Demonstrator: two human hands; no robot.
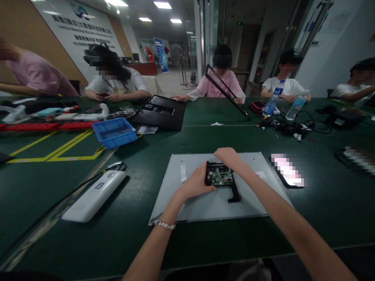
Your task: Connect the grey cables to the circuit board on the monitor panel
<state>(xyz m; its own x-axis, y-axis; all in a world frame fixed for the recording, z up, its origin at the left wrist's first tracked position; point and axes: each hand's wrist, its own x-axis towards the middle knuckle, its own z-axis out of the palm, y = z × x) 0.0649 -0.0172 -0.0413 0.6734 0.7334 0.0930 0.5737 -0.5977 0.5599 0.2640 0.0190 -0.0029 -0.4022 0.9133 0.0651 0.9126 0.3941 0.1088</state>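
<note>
A green circuit board [223, 178] sits in a black plastic frame [234, 193] on a flat grey-white panel [172, 195]. The frame has a hooked arm at its lower right. My left hand [197, 181] grips the frame's left side, its thumb along the lower edge and its fingers at the upper left corner. Over the frame's top edge my right hand [230, 158] is closed with bent fingers; the fingertips are partly hidden. A white strip [183, 173] is stuck to the panel left of my hands.
A white power bank [96, 197] with a cable lies left, a phone [287, 171] right. Beyond are a blue bin [114, 132], a black monitor back cover [164, 111] and bottles [295, 107]. Across the table, a co-worker in pink holds a black frame [224, 89].
</note>
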